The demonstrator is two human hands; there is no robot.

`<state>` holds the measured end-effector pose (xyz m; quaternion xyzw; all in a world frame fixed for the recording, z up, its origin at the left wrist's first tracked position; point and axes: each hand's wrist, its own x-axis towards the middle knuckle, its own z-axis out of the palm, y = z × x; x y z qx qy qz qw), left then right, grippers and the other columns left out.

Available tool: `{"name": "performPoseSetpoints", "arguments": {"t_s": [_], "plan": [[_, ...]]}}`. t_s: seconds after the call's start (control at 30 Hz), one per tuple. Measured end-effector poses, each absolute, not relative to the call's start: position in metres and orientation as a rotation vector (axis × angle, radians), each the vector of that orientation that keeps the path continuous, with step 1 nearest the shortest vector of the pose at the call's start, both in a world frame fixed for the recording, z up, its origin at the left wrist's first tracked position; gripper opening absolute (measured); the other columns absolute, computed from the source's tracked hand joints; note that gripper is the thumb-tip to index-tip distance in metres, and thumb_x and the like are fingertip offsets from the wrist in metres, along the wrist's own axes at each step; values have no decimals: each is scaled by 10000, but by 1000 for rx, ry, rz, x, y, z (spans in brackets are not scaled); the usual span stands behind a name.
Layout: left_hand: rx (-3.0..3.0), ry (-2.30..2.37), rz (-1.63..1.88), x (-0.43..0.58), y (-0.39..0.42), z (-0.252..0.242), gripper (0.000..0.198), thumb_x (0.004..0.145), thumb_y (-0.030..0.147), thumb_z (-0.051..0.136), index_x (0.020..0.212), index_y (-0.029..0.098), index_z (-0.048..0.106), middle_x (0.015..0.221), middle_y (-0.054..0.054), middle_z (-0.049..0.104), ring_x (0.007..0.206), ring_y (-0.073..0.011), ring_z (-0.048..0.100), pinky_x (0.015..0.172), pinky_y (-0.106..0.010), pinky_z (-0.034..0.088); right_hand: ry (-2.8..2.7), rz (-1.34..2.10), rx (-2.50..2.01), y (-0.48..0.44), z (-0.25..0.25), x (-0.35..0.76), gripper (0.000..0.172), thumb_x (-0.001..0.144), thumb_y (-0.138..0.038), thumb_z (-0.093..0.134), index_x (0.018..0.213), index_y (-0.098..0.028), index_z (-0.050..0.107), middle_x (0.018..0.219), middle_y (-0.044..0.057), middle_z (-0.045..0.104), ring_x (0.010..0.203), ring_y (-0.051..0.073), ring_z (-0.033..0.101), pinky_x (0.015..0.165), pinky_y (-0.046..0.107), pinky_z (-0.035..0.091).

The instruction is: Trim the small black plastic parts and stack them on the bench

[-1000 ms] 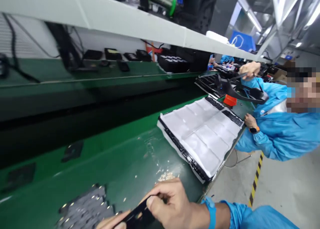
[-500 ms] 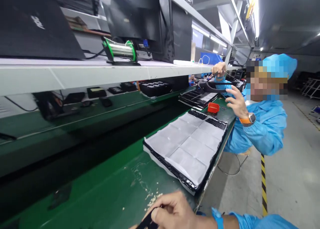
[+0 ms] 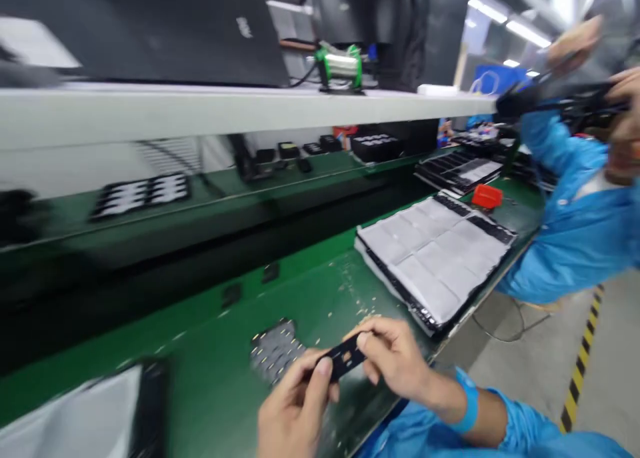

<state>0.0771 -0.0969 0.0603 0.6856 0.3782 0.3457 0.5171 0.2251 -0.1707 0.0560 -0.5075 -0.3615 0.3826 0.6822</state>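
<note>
**Two hands pinch a black strip over the green bench**

The green bench (image 3: 240,385) runs across the view under a long white shelf (image 3: 200,108). At the far right sits a co-worker in a blue smock (image 3: 575,231), hands raised near the face and blurred. On the bench between the two people lies a flat tray under a quilted white sheet (image 3: 435,255), and another white-covered tray (image 3: 75,421) shows at the lower left corner.

The right forearm comes in from the lower right in a blue sleeve (image 3: 530,431), with a blue wristband (image 3: 467,410), and its wrist is bent toward the bench edge. The right hand (image 3: 395,358) has its fingers curled, thumb and forefinger closed on the right end of a thin black strip (image 3: 345,359). The left hand (image 3: 295,411) rises from the bottom edge, thumb and fingertips pressed together on the strip's left end. The strip is held level just above the near edge of the bench, in front of a small patch of dark parts (image 3: 275,348) lying on the surface. A red box (image 3: 487,195) stands beyond the quilted tray.
</note>
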Motion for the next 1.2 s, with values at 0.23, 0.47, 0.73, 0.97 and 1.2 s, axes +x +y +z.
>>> {"name": "performPoseSetpoints", "arguments": {"t_s": [0.23, 0.47, 0.73, 0.97, 1.2], "plan": [[1552, 936, 934, 58, -91, 60, 363, 955, 526, 659, 894, 176, 735, 598, 22, 600, 509, -134, 511, 533, -238, 420, -944, 894, -1161, -158, 58, 211, 483, 980, -589, 615, 977, -138, 789, 638, -4, 627, 414, 81, 511, 412, 191, 414], [1468, 949, 960, 46, -84, 63, 257, 966, 413, 669, 887, 182, 748, 666, 19, 596, 548, -124, 536, 555, -228, 434, -980, 929, -1177, -140, 51, 202, 405, 1009, -517, 618, 987, -151, 790, 769, 29, 685, 422, 69, 544, 408, 186, 416], [1470, 939, 949, 40, -74, 53, 206, 968, 348, 663, 908, 191, 782, 709, 7, 609, 563, -126, 554, 565, -229, 452, -966, 931, -1262, -121, 38, 199, 460, 997, -555, 610, 871, -151, 792, 653, 18, 657, 372, 74, 494, 368, 192, 375], [1446, 1066, 763, 15, -71, 26, 228, 960, 381, 655, 997, 191, 776, 698, 6, 627, 629, -163, 604, 628, -247, 487, -1072, 1173, -1355, -115, 11, 197, 454, 1027, -510, 568, 968, -129, 808, 551, -23, 580, 389, 83, 488, 424, 193, 379], [1665, 1234, 629, 2, -56, 2, 135, 916, 317, 664, 904, 230, 766, 703, -11, 719, 601, -193, 642, 610, -263, 489, -1564, 955, -1560, -111, -3, 200, 248, 992, -209, 587, 1093, -172, 810, 807, 32, 710, 554, 118, 563, 575, 240, 480]]}}
